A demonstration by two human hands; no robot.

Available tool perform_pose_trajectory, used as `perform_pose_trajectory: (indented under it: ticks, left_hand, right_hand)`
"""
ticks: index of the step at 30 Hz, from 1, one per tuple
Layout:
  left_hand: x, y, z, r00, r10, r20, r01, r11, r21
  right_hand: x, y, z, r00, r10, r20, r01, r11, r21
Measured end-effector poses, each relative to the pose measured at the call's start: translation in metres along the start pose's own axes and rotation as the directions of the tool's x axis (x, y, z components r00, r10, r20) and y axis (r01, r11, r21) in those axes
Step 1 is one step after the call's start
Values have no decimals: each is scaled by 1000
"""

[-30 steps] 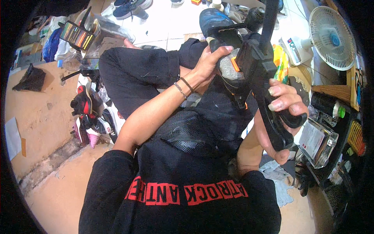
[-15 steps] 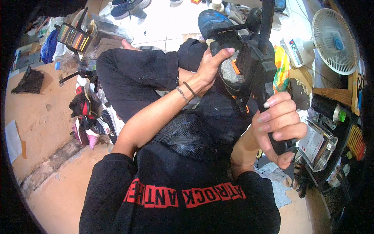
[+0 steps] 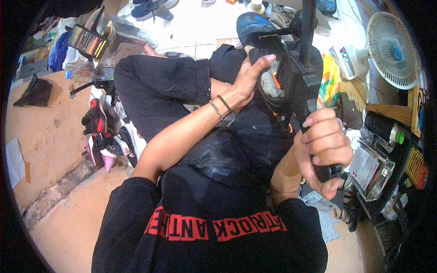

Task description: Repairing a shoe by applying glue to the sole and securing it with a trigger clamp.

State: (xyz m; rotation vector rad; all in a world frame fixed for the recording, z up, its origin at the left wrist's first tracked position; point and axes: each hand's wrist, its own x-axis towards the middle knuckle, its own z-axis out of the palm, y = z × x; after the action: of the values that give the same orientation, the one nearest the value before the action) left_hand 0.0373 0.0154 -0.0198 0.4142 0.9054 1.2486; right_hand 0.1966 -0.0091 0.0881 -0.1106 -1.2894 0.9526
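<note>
While toe-fwd, long axis tilted L, shoe in curled L hand, blk tool in closed R hand.

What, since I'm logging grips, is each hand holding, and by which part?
The right hand grips a black tool by its handle; the left hand holds a dark shoe by one side.

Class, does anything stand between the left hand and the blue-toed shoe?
Nothing visible does: the left hand rests directly on the shoe, while the right hand directly grips the black tool.
</note>
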Motion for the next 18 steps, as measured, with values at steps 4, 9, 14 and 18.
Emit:
perform_pose_trajectory:
  ticks: [4,9,14,18]
  left_hand:
    - [1,-1,-3,1000,-6,-13,6,999,-35]
    - [-2,1,3,999,-33,15,34,996,-85]
    - [-3,-2,1,1000,6,-29,-7,999,-49]
    - [-5,-1,3,999,-45,-2,45,998,-52]
  right_hand:
    - [11,8,42,912,-7,-409,-83,976,-201]
    - [-6,4,5,999,-43,-32,45,997,55]
    - [-1,-1,18,984,42,-176,-56,996,-76]
    - [0,1,2,999,5,51,-7,999,35]
